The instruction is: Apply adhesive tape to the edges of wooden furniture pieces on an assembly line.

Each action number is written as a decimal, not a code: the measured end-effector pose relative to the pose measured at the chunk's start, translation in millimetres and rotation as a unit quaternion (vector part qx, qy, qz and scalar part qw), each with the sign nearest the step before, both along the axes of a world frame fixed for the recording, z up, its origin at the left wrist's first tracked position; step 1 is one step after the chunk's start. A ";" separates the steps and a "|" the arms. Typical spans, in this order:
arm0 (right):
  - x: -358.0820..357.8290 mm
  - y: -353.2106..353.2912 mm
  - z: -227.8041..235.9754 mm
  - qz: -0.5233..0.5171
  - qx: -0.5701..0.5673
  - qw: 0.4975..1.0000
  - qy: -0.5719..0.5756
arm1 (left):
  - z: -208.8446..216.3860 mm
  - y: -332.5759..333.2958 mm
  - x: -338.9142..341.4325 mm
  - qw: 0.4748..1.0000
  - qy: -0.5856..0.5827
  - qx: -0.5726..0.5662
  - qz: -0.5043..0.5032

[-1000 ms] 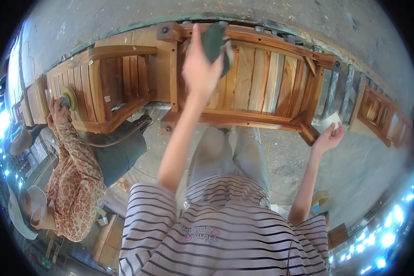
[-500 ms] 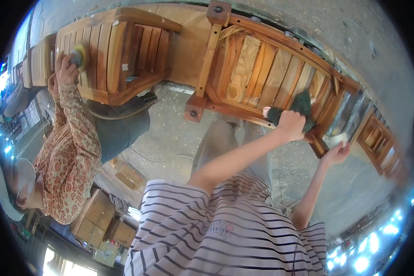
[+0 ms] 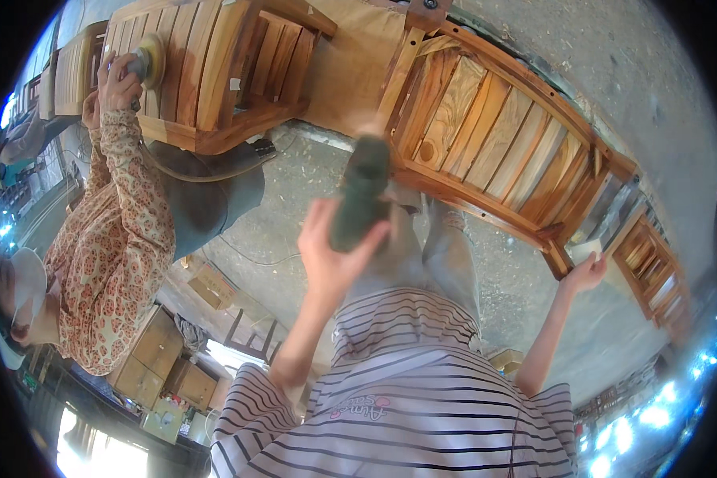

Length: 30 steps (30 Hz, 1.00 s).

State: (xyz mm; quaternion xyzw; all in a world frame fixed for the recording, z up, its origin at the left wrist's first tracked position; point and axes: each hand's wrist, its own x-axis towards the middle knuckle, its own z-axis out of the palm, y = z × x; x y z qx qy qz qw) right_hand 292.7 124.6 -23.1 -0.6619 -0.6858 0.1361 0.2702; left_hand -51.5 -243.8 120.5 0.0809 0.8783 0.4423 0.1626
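In front of my body, to the left of the slatted wooden frame (image 3: pixel 486 131), my left hand (image 3: pixel 327 251) is raised with its fingers around a dark green object (image 3: pixel 360 191). Motion smears this object, so its kind does not show; its far end looks pale. My right hand (image 3: pixel 585 275) pinches a small cream-coloured flat piece (image 3: pixel 588 248) by the frame's right corner leg. Whether that piece is paper or something else I cannot make out. The frame has several boards of mixed light and dark grain inside brown rails.
At left, a co-worker in a patterned shirt (image 3: pixel 119 247) presses a round sander (image 3: pixel 150 62) on a slatted wooden piece (image 3: pixel 187 64). Another wooden frame (image 3: pixel 649 259) leans at right. A cardboard box (image 3: pixel 211 287) and wooden cabinets (image 3: pixel 143 358) are at lower left.
My left hand has swung left, off the wooden frame, carrying the dark green object. My right hand stays near the corner leg with the cream piece. The view has shifted slightly.
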 end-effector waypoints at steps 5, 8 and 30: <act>-2.4 -0.5 2.5 -0.003 0.009 1.000 0.020 | -65.2 8.9 -6.6 0.987 0.155 -0.043 0.027; -4.7 -1.8 3.1 -0.018 -0.004 1.000 0.010 | -81.4 1.0 6.4 0.983 0.156 -0.096 0.019; -16.0 1.4 -6.3 0.205 -0.059 0.977 -0.006 | -103.7 108.4 -39.9 0.923 0.198 -0.263 -0.201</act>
